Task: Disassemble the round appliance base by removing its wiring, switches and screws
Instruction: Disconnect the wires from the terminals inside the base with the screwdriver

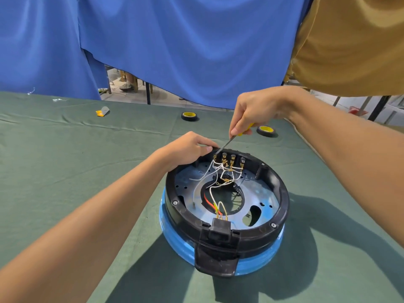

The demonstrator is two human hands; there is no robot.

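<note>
The round appliance base [282, 193], black rim over a blue body, lies upside down on the green cloth. Inside it white wires [209, 173] run from a row of several switches [228, 158] at the far rim to a black plug socket [219, 230] at the near rim. A red wire [208, 201] shows in the central opening. My left hand [188, 149] grips the far left rim. My right hand [253, 112] holds a yellow-handled screwdriver [227, 144], whose tip touches the leftmost switch terminal.
Two rolls of black tape [189, 116] [266, 130] lie on the green table cloth [65, 149] beyond the base. A small yellow and grey scrap [102, 111] lies far left. Blue curtains [175, 40] hang behind the table. A person in a tan shirt [354, 40] stands at the right.
</note>
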